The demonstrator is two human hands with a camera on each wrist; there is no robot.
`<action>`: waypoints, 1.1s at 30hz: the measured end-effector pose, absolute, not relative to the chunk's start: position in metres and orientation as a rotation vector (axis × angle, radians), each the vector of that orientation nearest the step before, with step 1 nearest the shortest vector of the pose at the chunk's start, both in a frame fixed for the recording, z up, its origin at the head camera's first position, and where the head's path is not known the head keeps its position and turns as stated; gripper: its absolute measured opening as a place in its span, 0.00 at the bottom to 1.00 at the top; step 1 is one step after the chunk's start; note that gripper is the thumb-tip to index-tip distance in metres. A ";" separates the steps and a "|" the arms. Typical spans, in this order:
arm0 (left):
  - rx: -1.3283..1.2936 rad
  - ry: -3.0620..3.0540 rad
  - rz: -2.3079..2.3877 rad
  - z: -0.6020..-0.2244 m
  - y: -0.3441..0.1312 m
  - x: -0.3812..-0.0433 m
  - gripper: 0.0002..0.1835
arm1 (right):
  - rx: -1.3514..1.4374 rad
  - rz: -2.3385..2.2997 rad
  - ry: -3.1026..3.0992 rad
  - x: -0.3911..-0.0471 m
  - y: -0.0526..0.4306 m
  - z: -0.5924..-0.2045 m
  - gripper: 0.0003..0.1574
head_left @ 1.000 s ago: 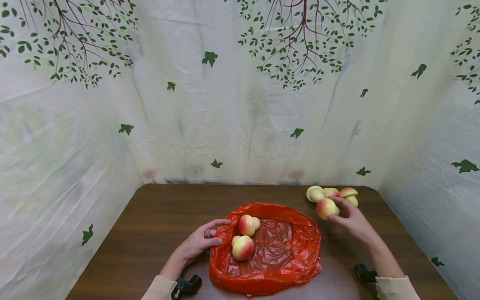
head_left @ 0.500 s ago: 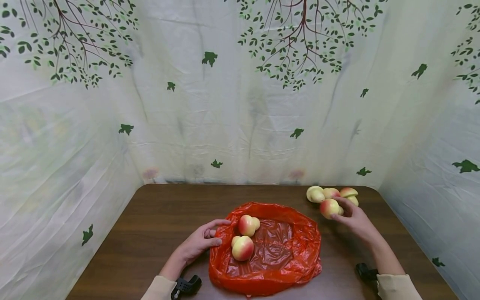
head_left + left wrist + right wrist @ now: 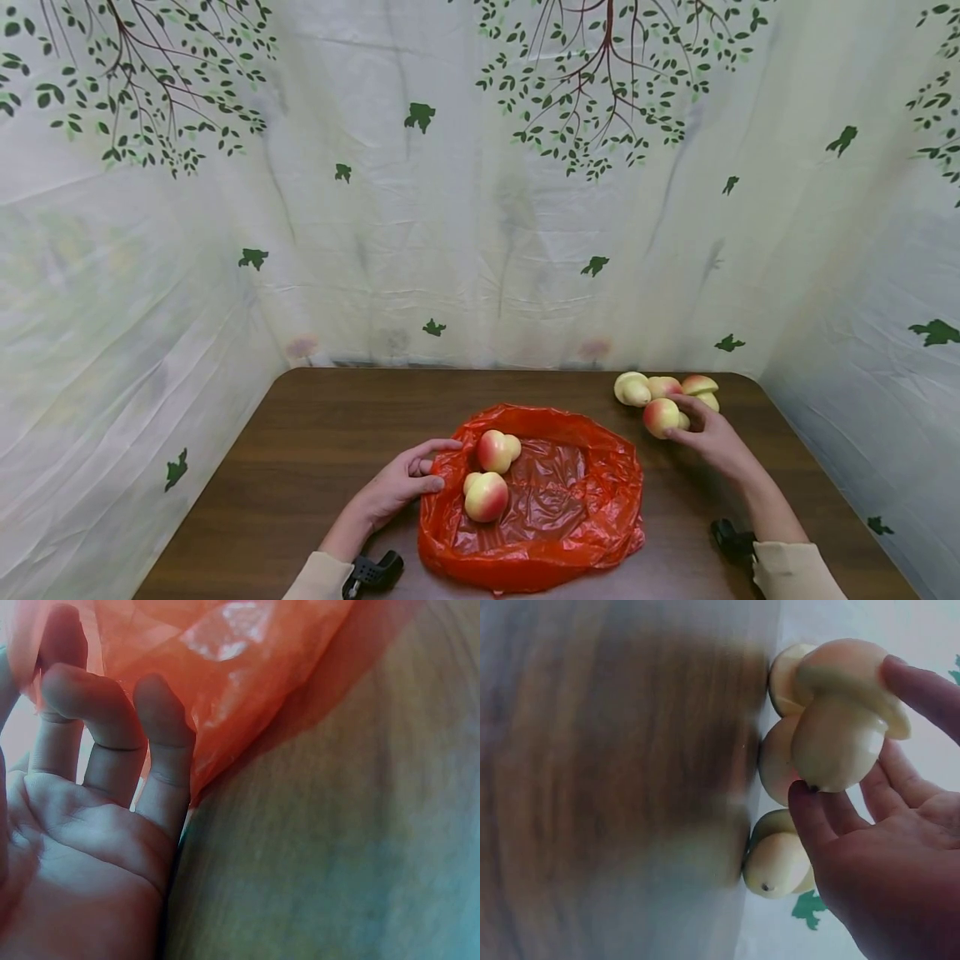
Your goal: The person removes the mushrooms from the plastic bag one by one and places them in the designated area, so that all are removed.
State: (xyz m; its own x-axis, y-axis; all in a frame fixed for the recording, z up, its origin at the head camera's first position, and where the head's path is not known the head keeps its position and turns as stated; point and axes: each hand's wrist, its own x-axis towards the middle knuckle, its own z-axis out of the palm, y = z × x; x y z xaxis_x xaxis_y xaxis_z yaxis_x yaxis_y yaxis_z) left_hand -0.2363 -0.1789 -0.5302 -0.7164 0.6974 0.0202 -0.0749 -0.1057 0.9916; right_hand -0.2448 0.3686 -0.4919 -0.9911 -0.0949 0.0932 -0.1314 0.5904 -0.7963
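The right hand (image 3: 705, 435) pinches a glossy red-and-yellow mushroom-shaped piece (image 3: 661, 418), its long axis roughly sideways, cap leftward, stem toward the palm. The left hand (image 3: 396, 485) grips a crinkled red plastic bag (image 3: 525, 572).

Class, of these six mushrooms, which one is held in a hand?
The mushroom gripped in the right hand. Of the others, two mushrooms lie inside the red bag; three mushrooms rest at the far edge of the table.

There are 6 mushrooms (image 3: 486, 497), 1 bag (image 3: 525, 571), 1 table (image 3: 337, 408).
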 end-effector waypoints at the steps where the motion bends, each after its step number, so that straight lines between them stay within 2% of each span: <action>1: 0.689 1.637 1.875 -0.530 -0.179 -0.236 0.30 | 0.201 1.387 -2.764 -0.245 0.369 -0.493 0.42; 33: 0.672 1.638 1.868 -0.528 -0.179 -0.236 0.30 | 0.260 1.360 -2.781 -0.250 0.370 -0.503 0.41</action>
